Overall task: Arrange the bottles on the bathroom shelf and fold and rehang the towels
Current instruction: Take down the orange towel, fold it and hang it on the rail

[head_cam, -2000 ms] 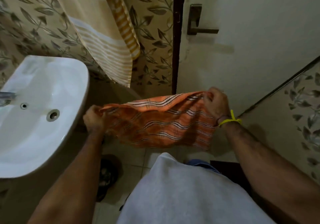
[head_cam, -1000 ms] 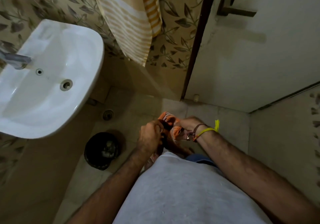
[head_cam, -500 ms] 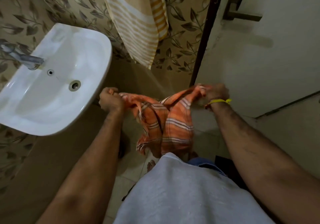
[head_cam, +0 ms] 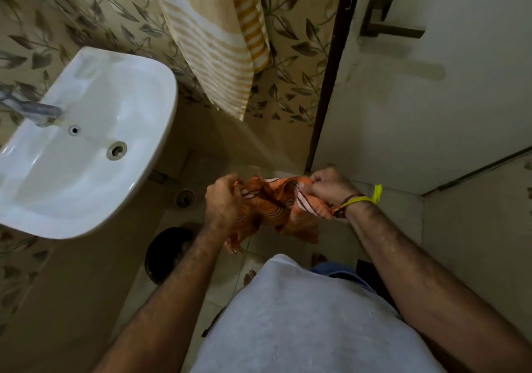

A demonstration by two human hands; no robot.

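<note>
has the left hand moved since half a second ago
Yes. The left hand, gripping the orange towel, has swung right, away from the sink rim, toward the right hand.

Sink at left, tap at its left rim; hanging towel on wall behind, door to right; held towel between left hand and right hand, bin on floor below sink

tiled floor: black bin under sink, round drain nearby.
</note>
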